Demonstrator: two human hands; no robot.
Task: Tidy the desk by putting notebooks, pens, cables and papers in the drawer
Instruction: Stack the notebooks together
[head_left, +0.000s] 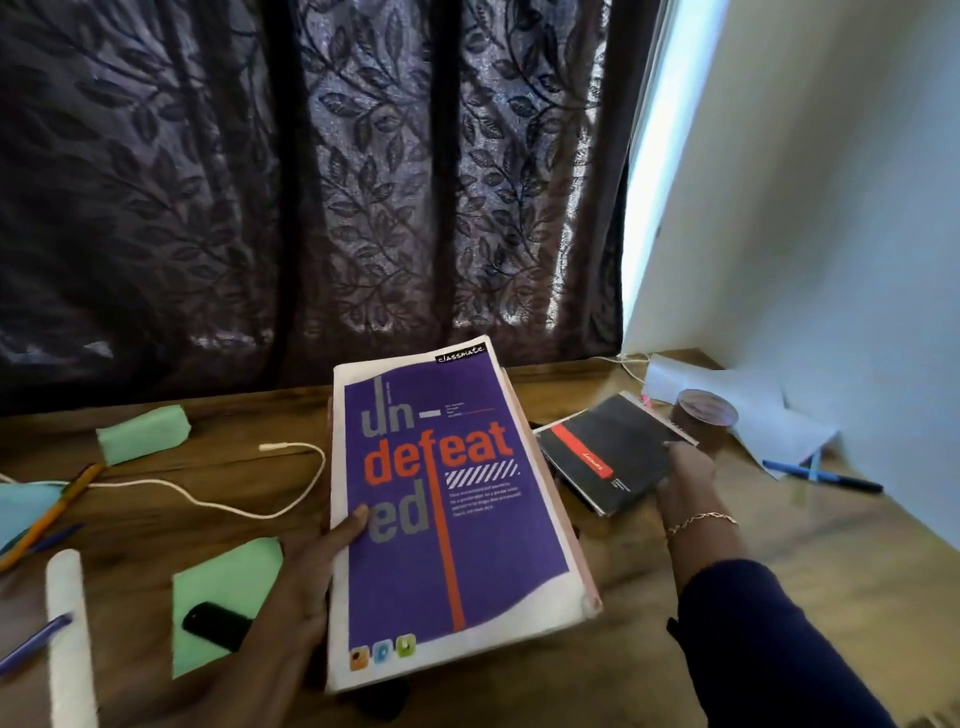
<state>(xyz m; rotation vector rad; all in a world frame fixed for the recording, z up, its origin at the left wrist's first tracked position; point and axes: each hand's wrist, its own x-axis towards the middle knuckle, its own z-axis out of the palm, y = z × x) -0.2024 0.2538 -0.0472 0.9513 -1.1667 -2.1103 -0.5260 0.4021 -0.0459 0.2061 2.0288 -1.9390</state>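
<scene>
Left hand (301, 587) grips the purple notebook (447, 519) by its left edge, thumb curled onto the cover and fingers underneath. The notebook is raised and tilted over the middle of the worktop (675, 571), with more books or pages stacked under it in the same grip.

Right hand (685, 473) is on the right edge of the black notebook (608, 457). One fingertip sits on the cover and the rest are curled at the edge, so it looks like a pinch hold. The black notebook is just right of the purple one, on the worktop or barely off it; cannot tell which. There is a bracelet (701, 522) on the right wrist, and a dark sleeve (753, 639).

On the left are a white cable (208, 499) snaking across the worktop, two green papers (140, 434) with a small black object (215, 623) lying on the nearer one, an orange pen (52, 512), a blue pen (31, 644) and a white paper roll (70, 639).

At far right are white sheets (727, 400), a brown round container (706, 415) and two crossed pens (821, 475). A dark curtain (311, 182) hangs behind.
</scene>
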